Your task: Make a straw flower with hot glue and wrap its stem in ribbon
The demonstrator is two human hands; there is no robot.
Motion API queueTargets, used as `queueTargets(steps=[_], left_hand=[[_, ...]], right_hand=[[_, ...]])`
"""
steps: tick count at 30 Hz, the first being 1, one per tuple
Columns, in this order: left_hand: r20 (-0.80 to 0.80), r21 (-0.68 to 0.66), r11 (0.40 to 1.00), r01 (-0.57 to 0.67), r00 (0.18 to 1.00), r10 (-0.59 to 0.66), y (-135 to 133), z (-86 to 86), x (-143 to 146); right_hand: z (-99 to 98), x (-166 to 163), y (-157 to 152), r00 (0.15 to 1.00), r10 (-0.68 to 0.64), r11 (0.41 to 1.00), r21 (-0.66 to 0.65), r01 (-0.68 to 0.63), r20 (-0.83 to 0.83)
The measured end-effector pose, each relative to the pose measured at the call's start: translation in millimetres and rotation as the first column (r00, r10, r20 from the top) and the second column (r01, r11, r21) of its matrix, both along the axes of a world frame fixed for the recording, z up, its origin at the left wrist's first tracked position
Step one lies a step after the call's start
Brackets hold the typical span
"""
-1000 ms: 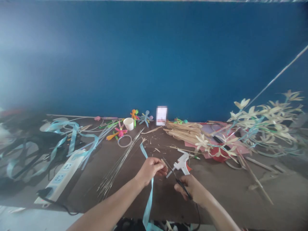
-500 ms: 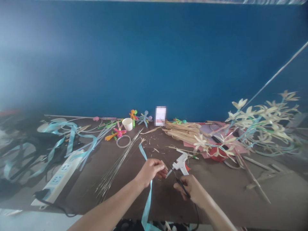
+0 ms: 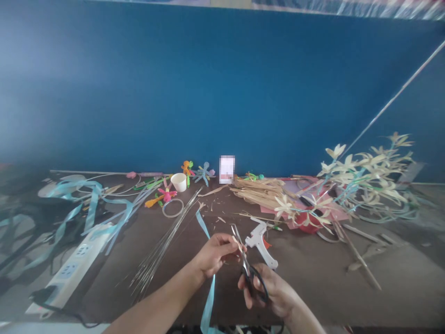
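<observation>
My left hand (image 3: 214,255) is closed in a pinch on a small pale strip (image 3: 238,242), probably dried husk; the fingers cover much of it. In my right hand (image 3: 276,292) is a pair of scissors (image 3: 245,266) with black handles, fingers through the loops. Its blades point away from me, slightly parted, right at the strip by my left fingertips. Beneath my left hand a light blue ribbon (image 3: 208,301) runs down past the table's front edge. Just beyond the scissors lies a white glue gun (image 3: 257,239) with an orange trigger.
Thin metal wires (image 3: 160,250) and a white power strip (image 3: 74,264) lie to the left. Farther back are a paper cup (image 3: 179,182), a tape ring (image 3: 173,208) and dried husks (image 3: 259,190). Pale artificial flowers (image 3: 368,176) spread at the right, before a blue wall (image 3: 222,93).
My right hand has brought the scissors leftward, and their blades now meet the pale strip at my left fingertips. The whole view has shifted slightly.
</observation>
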State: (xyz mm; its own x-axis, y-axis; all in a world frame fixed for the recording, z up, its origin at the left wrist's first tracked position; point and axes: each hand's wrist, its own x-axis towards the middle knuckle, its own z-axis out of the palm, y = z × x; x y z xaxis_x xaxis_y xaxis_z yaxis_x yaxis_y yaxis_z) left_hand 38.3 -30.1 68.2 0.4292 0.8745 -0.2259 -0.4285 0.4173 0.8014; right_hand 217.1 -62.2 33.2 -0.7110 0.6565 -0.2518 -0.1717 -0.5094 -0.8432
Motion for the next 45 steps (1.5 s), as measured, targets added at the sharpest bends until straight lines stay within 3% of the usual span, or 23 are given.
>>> queueTargets(steps=[2,4,6,8,10,12,13,17,20,25,29,36,41,45], left_hand=[[0.014,0.002,1.0,0.03,0.999,-0.03,0,-0.4,-4],[-0.004,0.019,0.998,0.06,0.998,-0.06,0,0.1,-8],[-0.083,0.038,0.996,0.079,0.994,-0.076,2,0.0,-13],[-0.228,0.06,0.996,0.07,0.972,-0.055,6,-2.2,-19],[-0.398,0.081,0.996,0.035,0.918,0.0,13,-6.9,-28],[-0.527,0.085,0.996,-0.021,0.848,0.063,22,-13.3,-37],[-0.57,0.088,0.995,-0.046,0.817,0.088,27,-16.5,-41],[-0.686,0.15,0.987,-0.058,0.713,0.146,50,-28.4,-47],[-0.745,0.181,0.983,-0.024,0.65,0.153,69,-38.4,-44],[-0.79,0.212,0.977,-0.015,0.587,0.18,90,-55.2,-39],[-0.82,0.23,0.973,0.006,0.54,0.19,97,-60.3,-38],[-0.86,0.218,0.975,0.044,0.481,0.171,98,-58.0,-39],[-0.903,0.223,0.967,0.12,0.398,0.159,104,-51.1,-44],[-0.93,0.25,0.952,0.179,0.316,0.185,110,-44.2,-46]], right_hand=[[-4.7,-5,-5,0.995,0.045,0.996,-0.072,-0.051,-0.09],[-6.2,-11,-9,0.998,0.032,0.994,-0.099,-0.038,-0.059],[-4.2,-14,-14,0.995,-0.055,0.994,-0.088,0.062,0.081],[-1.3,-8,-16,0.943,-0.174,0.984,0.007,0.18,0.285],[-0.9,7,-16,0.827,-0.281,0.957,0.205,0.205,0.486],[-4.8,32,-15,0.657,-0.464,0.864,0.469,0.185,0.595],[-8.2,47,-14,0.556,-0.527,0.826,0.542,0.157,0.643],[-25.0,96,-11,0.151,-0.592,0.802,0.597,0.014,0.792],[-32.6,115,-9,0.001,-0.583,0.812,0.583,-0.019,0.813],[-31.1,122,-7,-0.082,-0.556,0.831,0.555,-0.032,0.827],[-28.8,122,-4,-0.081,-0.529,0.849,0.527,-0.046,0.845],[-30.7,126,5,-0.149,-0.523,0.851,0.506,-0.141,0.839],[-20.3,127,12,-0.168,-0.535,0.839,0.496,-0.226,0.828],[-12.6,124,18,-0.188,-0.586,0.808,0.553,-0.202,0.788]])
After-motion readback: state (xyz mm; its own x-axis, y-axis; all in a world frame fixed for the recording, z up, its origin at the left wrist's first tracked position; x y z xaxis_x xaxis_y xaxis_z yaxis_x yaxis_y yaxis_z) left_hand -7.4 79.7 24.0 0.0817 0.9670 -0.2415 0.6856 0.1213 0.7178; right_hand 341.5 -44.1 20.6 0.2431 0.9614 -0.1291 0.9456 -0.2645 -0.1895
